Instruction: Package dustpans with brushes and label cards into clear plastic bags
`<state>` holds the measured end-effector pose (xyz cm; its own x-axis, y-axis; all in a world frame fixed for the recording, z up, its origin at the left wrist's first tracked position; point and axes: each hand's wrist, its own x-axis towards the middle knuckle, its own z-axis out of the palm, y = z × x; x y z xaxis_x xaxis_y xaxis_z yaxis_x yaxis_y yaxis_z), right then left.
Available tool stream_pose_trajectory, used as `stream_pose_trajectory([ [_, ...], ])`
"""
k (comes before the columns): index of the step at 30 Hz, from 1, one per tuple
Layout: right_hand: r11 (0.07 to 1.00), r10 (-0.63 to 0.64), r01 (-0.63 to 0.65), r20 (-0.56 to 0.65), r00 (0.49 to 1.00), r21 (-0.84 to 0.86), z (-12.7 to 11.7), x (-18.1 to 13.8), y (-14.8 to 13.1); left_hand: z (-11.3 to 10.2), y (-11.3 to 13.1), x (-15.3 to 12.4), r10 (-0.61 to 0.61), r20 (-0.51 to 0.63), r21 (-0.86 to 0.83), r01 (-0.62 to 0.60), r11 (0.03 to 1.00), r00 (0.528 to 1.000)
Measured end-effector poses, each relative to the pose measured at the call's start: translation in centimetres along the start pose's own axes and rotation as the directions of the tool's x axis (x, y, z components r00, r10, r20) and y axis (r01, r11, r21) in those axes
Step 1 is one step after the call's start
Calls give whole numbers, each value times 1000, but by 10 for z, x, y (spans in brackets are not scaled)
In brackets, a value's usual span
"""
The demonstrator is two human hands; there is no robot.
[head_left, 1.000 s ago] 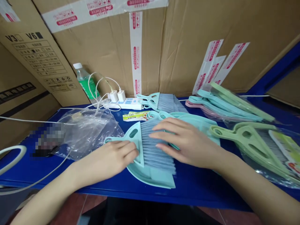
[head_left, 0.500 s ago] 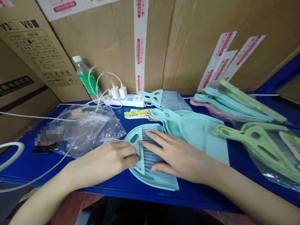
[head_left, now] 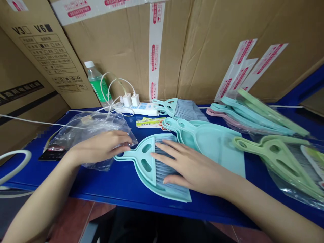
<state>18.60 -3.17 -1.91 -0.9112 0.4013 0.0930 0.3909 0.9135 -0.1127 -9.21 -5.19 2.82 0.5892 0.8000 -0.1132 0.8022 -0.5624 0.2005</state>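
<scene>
A light-blue hand brush (head_left: 141, 157) with grey bristles lies on a light-blue dustpan (head_left: 152, 190), their handles together toward the left. My right hand (head_left: 184, 165) rests flat on the bristles with its fingers spread. Just left of the handles, my left hand (head_left: 106, 145) is over a crumpled clear plastic bag (head_left: 88, 125). Its fingers are bent slightly and apart from the thumb, with nothing visibly held. Whether it touches the bag I cannot tell. More light-blue dustpans (head_left: 217, 138) overlap behind my right hand.
Grey-bristled brushes (head_left: 188, 109) lie at the back beside a power strip (head_left: 144, 108) with white cables. A bottle (head_left: 97, 84) leans against cardboard boxes (head_left: 121, 50). Printed cards (head_left: 150, 123) lie mid-table. To the right are a bagged green brush set (head_left: 278, 152) and several bagged dustpans (head_left: 253, 113).
My left hand has left the brush and moved left over the plastic bag, its curled fingers loosening. My right hand stays on the bristles. The view has shifted slightly.
</scene>
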Motion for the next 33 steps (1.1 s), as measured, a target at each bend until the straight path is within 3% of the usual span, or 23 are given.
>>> stream_pose_trajectory([
  [3,1000,11,-12,33,999,25,0,0,0,1,-1,1,-19,101,-112,31,993,995],
  [10,998,-1,-2,48,999,58,3,-2,0,8,-10,1,-24,214,-389,108,915,977],
  [12,998,-1,-3,59,998,69,4,-2,0,11,-16,-1,-26,284,-519,177,836,958],
  [15,996,5,-12,72,997,91,4,-2,2,16,-21,-7,-88,368,-691,336,640,926],
  [17,994,14,-23,78,997,109,4,-2,2,21,-19,-11,-159,366,-764,393,511,917],
  [20,991,33,-43,79,996,127,4,-1,3,28,-12,-13,-257,319,-823,401,403,913],
  [24,991,32,-38,49,998,129,5,-1,2,34,-7,-11,-319,300,-830,411,377,899],
  [29,997,-1,4,-39,999,76,11,-4,1,36,-9,-9,-301,263,-836,372,403,917],
  [33,999,4,1,-105,994,48,18,-6,-1,36,-8,-9,-335,272,-807,404,430,902],
])
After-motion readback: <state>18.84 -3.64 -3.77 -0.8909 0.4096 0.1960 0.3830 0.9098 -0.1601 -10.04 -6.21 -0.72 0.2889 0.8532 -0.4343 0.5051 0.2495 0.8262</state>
